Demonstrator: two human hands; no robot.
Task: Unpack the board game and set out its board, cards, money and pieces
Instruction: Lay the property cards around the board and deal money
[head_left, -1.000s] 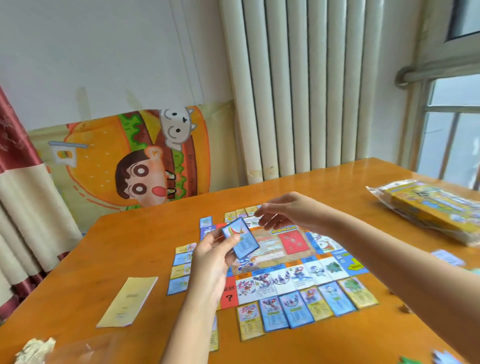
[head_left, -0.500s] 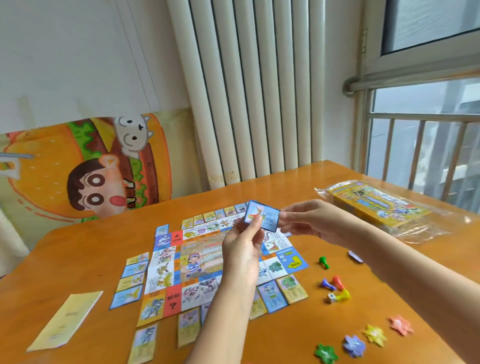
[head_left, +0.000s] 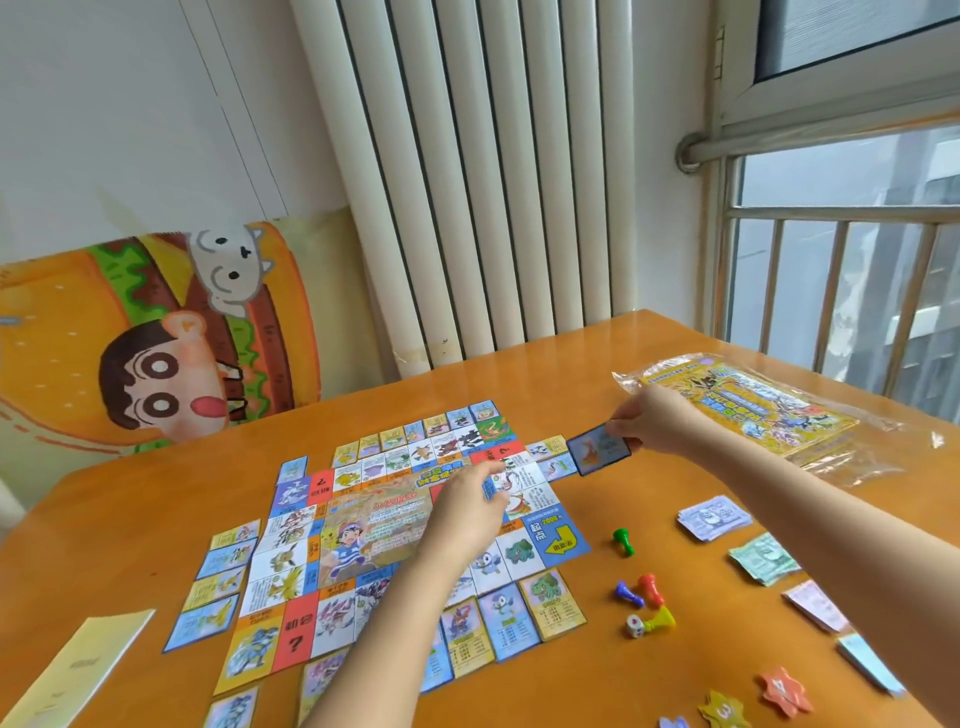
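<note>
The game board (head_left: 363, 525) lies flat on the orange table (head_left: 597, 374), ringed by small property cards. My right hand (head_left: 649, 426) pinches a blue-edged card (head_left: 597, 448) just beyond the board's far right corner, low over the table. My left hand (head_left: 462, 512) hovers over the board's right part with relaxed fingers, holding nothing. Green (head_left: 622, 540), blue (head_left: 627, 593), red (head_left: 649, 588) and yellow (head_left: 661, 619) pawns and a die (head_left: 634, 625) sit right of the board. Money piles (head_left: 714, 517) lie further right.
The game's yellow packaging in a clear bag (head_left: 748, 410) lies at the far right of the table. A pale yellow leaflet (head_left: 72, 670) is at the front left. Star-shaped tokens (head_left: 782, 691) sit near the front right edge. A radiator and window railing stand behind.
My right hand has taken the blue-edged card from my left hand and carried it right and down, beside the board's far right corner. My left hand has let go and lowered over the board.
</note>
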